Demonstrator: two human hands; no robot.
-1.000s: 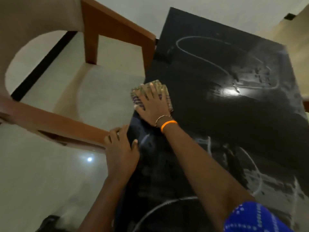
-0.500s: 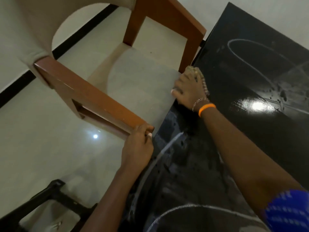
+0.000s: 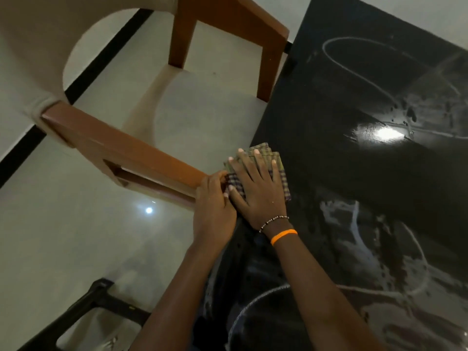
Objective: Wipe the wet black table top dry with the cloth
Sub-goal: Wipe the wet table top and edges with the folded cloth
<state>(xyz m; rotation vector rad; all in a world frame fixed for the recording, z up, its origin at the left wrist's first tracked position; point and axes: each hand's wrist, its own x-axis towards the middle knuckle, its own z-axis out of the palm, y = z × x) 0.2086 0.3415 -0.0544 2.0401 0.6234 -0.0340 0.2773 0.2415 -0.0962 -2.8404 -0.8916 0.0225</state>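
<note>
The black table top fills the right side, glossy, with pale wet streaks and rings across it. A folded checked cloth lies at the table's left edge. My right hand lies flat on the cloth with fingers spread, pressing it down. My left hand sits right beside it at the table's edge, fingers curled against the end of the chair's wooden arm and the cloth's corner. Whether it grips the arm is hard to tell.
A wooden armchair with a beige seat stands tight against the table's left edge. Pale glossy floor lies below it. A black frame shows at the bottom left.
My right hand has drawn the cloth back along the table's left edge toward me, until it lies beside my left hand. The left hand stays at the chair arm's end.
</note>
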